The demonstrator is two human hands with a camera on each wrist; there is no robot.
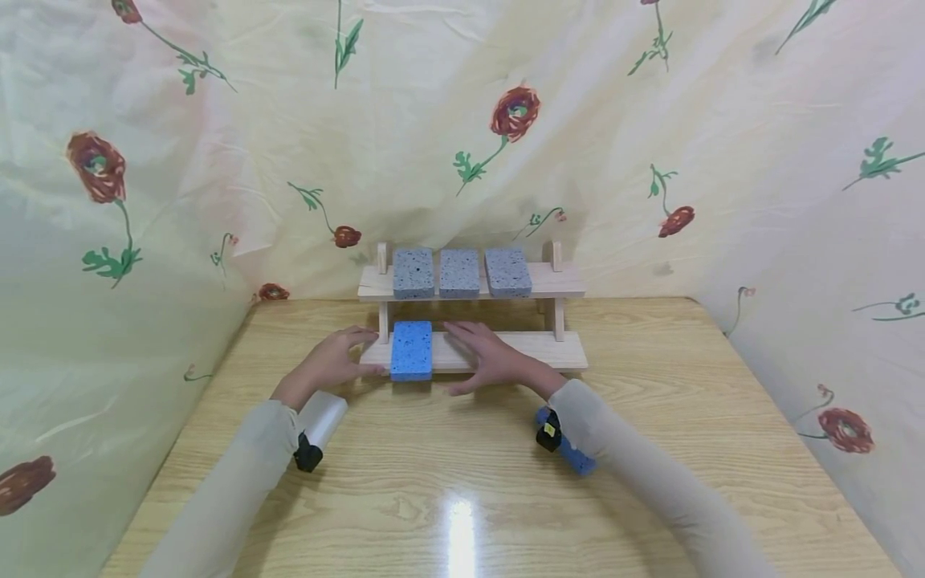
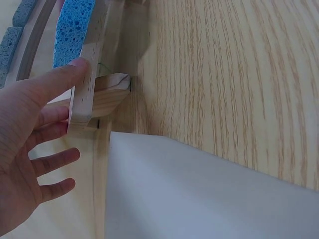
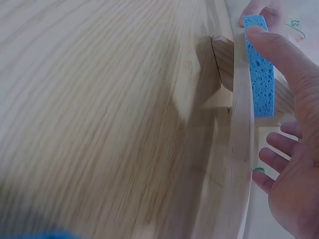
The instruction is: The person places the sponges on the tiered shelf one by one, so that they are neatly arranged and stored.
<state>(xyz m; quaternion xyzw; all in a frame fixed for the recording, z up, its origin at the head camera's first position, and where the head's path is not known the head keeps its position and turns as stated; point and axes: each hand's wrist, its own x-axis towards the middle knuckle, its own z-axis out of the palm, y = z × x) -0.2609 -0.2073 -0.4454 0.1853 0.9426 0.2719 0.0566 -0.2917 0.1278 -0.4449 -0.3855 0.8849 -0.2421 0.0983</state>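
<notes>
A blue sponge (image 1: 412, 351) leans on the lower tier of a small wooden shelf (image 1: 538, 348), near its left end. My left hand (image 1: 336, 357) is at the sponge's left, with thumb and fingers spread around the tier's end. In the left wrist view, its thumb (image 2: 60, 79) lies against or just before the board's edge, close to the sponge's corner. To the sponge's right is my right hand (image 1: 495, 357), fingers loosely extended and a gap between it and the sponge. The right wrist view shows that thumb (image 3: 279, 50) overlapping the sponge; contact is unclear there.
Three grey sponges (image 1: 458, 274) stand in a row on the upper tier. A white, smooth object (image 1: 325, 416) shows by my left wrist, and a blue piece (image 1: 578, 457) by my right wrist. The wooden table (image 1: 405, 482) meets a flowered cloth (image 1: 405, 152) behind the shelf.
</notes>
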